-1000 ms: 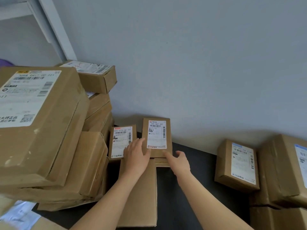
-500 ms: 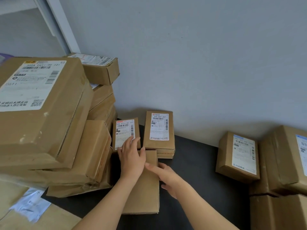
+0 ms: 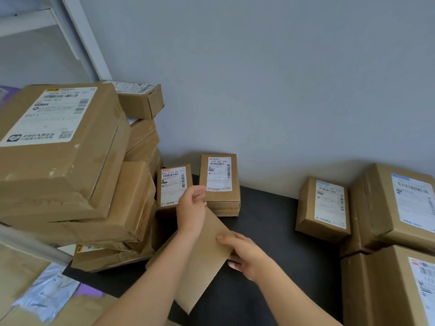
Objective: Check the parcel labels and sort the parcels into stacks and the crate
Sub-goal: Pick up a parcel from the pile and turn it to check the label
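Since half a second ago you've swung the flat parcel (image 3: 202, 262) off its straight lie. It now sits cornerwise, its far corner up at your left hand (image 3: 191, 210) and its near corner pointing back toward you. The face turned to you is plain brown cardboard. Your left forearm covers the parcel's left side, so you can't tell whether that side rests on the table (image 3: 266, 222) or hangs off it.

Your left hand's fingers are curled over the far corner, gripping it. That hand also hides the lower right of the label on the small labelled box (image 3: 173, 187) behind it. Your right hand (image 3: 244, 252) grips the parcel's right edge, thumb laid across the top face and fingers tucked underneath, mostly out of sight.

Room is tight on your left, where the left stack (image 3: 70, 161) leans in with its lower boxes just beside the parcel. Straight ahead, the taller labelled box (image 3: 220, 177) stands on thinner parcels just past the far corner. On your right, bare dark table runs from your right hand to the single box (image 3: 324, 208). The large boxes (image 3: 400, 203) beyond it are cut off by the picture's edge.
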`<state>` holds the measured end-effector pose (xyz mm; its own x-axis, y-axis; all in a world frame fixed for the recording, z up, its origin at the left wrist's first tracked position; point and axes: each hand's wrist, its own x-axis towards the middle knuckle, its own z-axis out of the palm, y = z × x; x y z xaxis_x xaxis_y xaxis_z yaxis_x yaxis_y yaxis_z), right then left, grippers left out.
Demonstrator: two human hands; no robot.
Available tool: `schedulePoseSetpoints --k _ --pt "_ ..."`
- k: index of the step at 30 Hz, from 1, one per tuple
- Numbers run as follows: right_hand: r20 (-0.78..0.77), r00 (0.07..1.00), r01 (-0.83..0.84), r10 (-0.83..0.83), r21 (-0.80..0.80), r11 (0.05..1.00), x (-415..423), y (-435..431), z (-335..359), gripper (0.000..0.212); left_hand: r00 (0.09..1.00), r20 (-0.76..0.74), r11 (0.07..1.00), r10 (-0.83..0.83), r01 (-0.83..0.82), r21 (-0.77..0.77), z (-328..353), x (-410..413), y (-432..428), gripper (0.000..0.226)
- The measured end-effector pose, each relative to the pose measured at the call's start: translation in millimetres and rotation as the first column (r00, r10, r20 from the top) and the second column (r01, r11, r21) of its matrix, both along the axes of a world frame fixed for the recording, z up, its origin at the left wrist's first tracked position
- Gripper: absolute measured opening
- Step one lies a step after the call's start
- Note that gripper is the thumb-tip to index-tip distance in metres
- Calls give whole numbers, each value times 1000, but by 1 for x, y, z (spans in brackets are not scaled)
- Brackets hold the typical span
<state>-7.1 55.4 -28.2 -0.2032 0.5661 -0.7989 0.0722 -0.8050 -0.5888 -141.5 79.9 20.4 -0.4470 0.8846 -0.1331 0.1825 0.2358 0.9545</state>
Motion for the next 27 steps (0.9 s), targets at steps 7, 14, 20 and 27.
schedulePoseSetpoints --k 7,14,20,27 --pt "-45 990 138 -135 70 988 22 -9 9 44 952 -149 934 -266 216 -285 2 1 -12 50" --pt "35 938 328 -344 231 916 57 -10 21 49 963 188 958 -195 228 -175 -1 19 -21 56" --pt "5 908 397 -419 308 865 86 -18 26 53 918 372 959 -134 215 -184 -22 38 -39 61" --pt "279 944 97 -178 281 955 93 -36 10 79 897 416 885 -151 310 -348 -34 52 -51 67"
